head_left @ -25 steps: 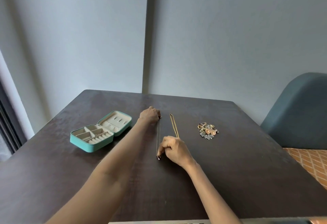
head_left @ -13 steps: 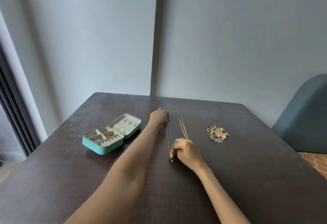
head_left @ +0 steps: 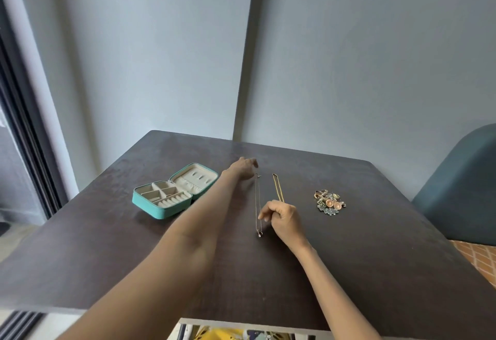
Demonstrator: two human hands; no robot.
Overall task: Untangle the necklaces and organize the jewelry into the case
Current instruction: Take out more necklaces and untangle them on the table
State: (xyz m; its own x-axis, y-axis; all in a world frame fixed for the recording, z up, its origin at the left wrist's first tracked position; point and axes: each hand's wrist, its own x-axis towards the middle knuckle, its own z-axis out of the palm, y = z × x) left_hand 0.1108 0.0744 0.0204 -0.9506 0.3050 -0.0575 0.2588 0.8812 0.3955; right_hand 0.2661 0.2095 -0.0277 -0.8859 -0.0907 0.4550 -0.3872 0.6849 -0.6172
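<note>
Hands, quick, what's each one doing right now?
Left hand: at the far end of the thin chain necklace; grip cannot be told.
Right hand: fingers curled beside the chain, apparently holding nothing.

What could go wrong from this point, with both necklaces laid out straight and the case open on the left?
1. The silver necklace and gold necklace lie close side by side; lifting one carelessly might drag it across the other and retangle them.
2. The left forearm spans the table beside the open teal case; sweeping back could nudge it.
3. The loose pile of small jewelry sits unsorted, so a brush by the right hand could scatter it.
</note>
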